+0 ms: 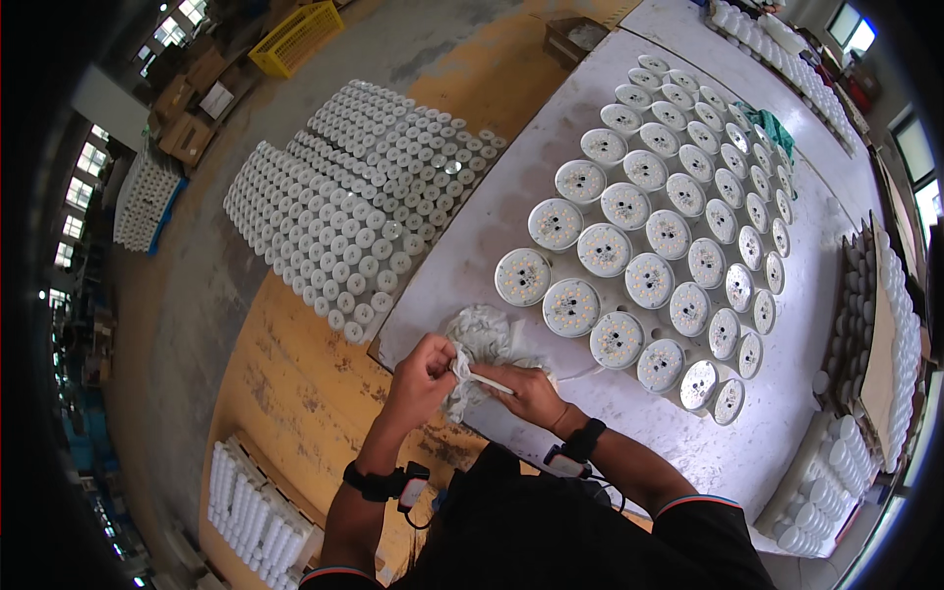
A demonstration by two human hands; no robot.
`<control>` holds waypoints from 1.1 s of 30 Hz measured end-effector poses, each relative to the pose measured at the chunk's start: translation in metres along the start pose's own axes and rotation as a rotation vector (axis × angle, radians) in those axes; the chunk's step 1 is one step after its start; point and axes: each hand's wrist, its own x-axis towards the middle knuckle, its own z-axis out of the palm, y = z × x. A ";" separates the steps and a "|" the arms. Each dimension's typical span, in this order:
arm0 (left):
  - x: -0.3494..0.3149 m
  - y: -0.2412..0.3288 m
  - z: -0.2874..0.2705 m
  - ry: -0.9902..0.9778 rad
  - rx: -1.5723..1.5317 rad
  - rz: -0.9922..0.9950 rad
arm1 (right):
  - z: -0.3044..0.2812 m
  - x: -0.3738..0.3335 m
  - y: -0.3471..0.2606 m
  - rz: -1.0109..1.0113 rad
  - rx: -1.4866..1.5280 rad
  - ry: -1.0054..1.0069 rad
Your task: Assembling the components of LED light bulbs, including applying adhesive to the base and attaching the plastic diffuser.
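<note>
Over the table's near left corner, my left hand [426,361] is closed, its fingers pinching a crumpled white cloth [486,332]. Just to its right, my right hand [531,395] is closed around a thin, flat white piece [491,382], seen edge-on and partly covered by the fingers, so its kind does not show. The cloth bunches behind and below both hands. Beyond them stand rows of white lamp bodies [617,339], their round faces up, each a white LED board with small yellow chips and dark parts at the centre.
The lamp bodies stand on a pale table [462,261]. Left of it, at a lower level, are packed rows of small white round parts [329,211]. A yellow crate [295,37] lies far left. Stacked white parts [821,482] line the right edge. A green cloth [774,128] lies behind the lamps.
</note>
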 end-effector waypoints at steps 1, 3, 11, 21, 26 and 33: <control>-0.001 0.000 0.000 -0.003 -0.022 0.003 | -0.001 -0.001 -0.002 -0.014 0.003 0.008; -0.002 0.006 0.002 -0.008 -0.029 0.011 | -0.004 -0.005 -0.003 -0.007 -0.003 0.004; 0.008 -0.003 -0.065 0.265 -0.033 0.083 | -0.045 -0.066 -0.016 0.246 0.012 0.134; -0.004 0.021 0.000 0.181 0.808 0.401 | -0.103 -0.148 -0.112 0.572 0.383 0.624; -0.024 0.069 0.047 -0.010 0.372 0.450 | -0.114 -0.189 -0.140 0.472 0.713 0.824; -0.067 0.115 0.197 -1.087 -0.078 0.490 | -0.148 -0.232 -0.168 0.210 1.394 0.910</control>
